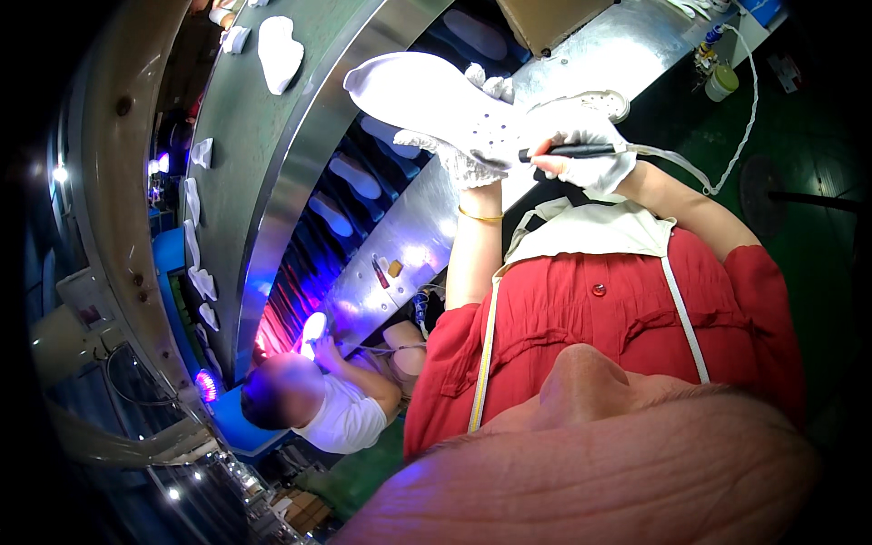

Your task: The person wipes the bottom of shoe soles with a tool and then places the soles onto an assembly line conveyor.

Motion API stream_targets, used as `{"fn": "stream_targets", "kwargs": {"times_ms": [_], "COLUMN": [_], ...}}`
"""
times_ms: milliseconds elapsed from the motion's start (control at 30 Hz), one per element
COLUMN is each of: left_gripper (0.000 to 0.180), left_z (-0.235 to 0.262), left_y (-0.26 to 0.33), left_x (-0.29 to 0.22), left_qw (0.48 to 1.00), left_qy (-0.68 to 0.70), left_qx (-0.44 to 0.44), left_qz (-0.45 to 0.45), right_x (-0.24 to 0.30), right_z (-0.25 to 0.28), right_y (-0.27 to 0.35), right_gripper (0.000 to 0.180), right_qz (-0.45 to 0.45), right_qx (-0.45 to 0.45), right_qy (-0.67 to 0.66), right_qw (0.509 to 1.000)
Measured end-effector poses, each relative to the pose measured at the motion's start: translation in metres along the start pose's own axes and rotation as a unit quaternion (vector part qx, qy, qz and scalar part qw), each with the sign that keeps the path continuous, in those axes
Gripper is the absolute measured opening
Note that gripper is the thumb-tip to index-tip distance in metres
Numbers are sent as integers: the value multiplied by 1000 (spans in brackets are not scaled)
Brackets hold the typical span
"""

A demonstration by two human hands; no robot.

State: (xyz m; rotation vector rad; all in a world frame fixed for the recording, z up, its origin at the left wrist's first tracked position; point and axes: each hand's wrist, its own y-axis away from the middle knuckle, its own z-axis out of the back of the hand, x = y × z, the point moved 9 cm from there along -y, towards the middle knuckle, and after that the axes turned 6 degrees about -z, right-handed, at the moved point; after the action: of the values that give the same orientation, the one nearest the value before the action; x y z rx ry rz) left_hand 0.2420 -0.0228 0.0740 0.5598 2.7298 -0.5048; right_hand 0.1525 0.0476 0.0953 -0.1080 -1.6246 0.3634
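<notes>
My left hand [468,170], in a white knit glove, is closed around a white clog [413,86] and holds it up over the metal bench. The clog's smooth, rounded end points to the upper left, and small dark holes dot the part nearer my right hand. A black pen-shaped tool [581,151] is gripped in my gloved right hand [604,168], its tip at the clog's holed part. A pale tube runs from the tool's back end to the right. Just beyond my right hand, another white clog [610,104] lies on the bench.
A green conveyor belt [245,118] with several white shoe pieces runs along the left behind a metal rail [313,127]. White shoes sit among dark slots below it. A co-worker [350,413] holds a white shoe at lower left. A cardboard box [554,18] stands at the top.
</notes>
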Motion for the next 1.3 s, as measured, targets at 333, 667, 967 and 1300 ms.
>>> {"fn": "stream_targets", "kwargs": {"times_ms": [333,667,967,1300], "left_gripper": [111,114,63,50], "left_z": [-2,-1,80,88], "left_y": [-11,-14,-27,-19], "left_x": [-18,-6,-13,-8], "left_qw": [995,973,883,893], "left_qy": [-96,-124,-372,-319], "left_qx": [30,91,-118,-147], "left_qz": [2,171,260,283], "right_x": [-5,-38,-11,-19], "right_z": [12,15,-5,7], "right_y": [-11,-10,-22,-25], "right_gripper": [10,13,12,11], "right_qz": [-72,-309,-115,-101], "right_qx": [50,145,170,123], "right_qy": [59,-61,183,218], "right_qw": [994,938,961,963]}}
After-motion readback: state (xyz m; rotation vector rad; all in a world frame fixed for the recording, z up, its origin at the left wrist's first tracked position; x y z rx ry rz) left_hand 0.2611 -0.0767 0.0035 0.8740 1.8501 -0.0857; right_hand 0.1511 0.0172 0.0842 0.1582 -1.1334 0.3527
